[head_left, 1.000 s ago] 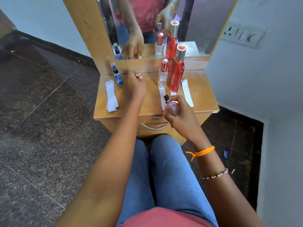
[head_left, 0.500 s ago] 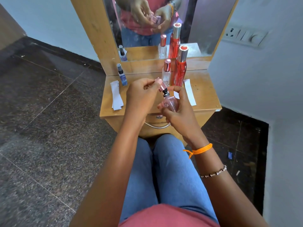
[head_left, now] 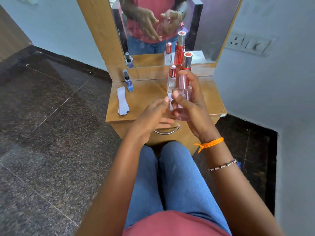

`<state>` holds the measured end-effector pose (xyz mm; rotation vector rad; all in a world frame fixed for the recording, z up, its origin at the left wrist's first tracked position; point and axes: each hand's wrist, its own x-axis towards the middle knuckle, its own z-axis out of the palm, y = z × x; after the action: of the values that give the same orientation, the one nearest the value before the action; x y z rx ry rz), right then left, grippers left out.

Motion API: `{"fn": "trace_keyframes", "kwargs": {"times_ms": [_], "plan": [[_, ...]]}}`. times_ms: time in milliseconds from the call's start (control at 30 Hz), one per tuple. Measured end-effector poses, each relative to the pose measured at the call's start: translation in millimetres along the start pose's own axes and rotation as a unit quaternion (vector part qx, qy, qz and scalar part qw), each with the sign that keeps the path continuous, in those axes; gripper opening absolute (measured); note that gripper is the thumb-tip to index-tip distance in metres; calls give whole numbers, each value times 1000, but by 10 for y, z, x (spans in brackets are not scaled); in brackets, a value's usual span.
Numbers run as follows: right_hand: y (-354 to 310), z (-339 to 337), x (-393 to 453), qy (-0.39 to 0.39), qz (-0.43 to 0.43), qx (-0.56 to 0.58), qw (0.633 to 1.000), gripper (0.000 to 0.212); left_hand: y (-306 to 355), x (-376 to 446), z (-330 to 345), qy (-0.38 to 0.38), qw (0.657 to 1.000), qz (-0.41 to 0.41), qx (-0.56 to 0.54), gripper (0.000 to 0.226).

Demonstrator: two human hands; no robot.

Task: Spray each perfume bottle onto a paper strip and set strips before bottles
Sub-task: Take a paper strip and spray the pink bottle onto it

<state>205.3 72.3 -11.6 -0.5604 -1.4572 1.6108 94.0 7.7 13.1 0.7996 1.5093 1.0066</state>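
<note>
My right hand grips a pale pink perfume bottle with its pink cap on, held upright above the front of the small wooden dresser. My left hand hovers just left of it, fingers apart and empty. A clear bottle with a pink cap and a tall red bottle with a silver cap stand at the back behind my hand. A small blue bottle stands at the back left. A paper strip peeks out between my hands.
A stack of white paper strips lies on the dresser's left side. A mirror rises behind the bottles. The drawer handle sits below the top. A wall with a switch plate is close on the right.
My left hand brought the pink cap from the dresser top onto the bottle, then let go and opened. My right hand lifted the bottle upward.
</note>
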Motion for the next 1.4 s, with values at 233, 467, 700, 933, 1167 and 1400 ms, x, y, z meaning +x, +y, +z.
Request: {"fn": "trace_keyframes", "kwargs": {"times_ms": [233, 467, 700, 933, 1167, 1400], "plan": [[-193, -45, 196, -4, -45, 69, 997, 30, -20, -34, 156, -19, 992, 96, -77, 17], [-460, -278, 332, 3, -78, 18, 997, 25, 33, -59, 117, 85, 980, 169, -62, 30], [-721, -304, 464, 19, -78, -19, 997, 31, 114, -25, 101, 114, 965, 233, -44, 28], [-850, -368, 494, -25, -117, -33, 992, 23, 177, 52, 101, 108, 959, 254, -68, 30], [-894, -273, 515, 52, -106, -117, 986, 16, 100, 95, 171, 108, 956, 264, -62, 35], [-869, -365, 350, -4, -66, -109, 992, 27, 63, 141, 137, 91, 962, 246, -71, 36]]}}
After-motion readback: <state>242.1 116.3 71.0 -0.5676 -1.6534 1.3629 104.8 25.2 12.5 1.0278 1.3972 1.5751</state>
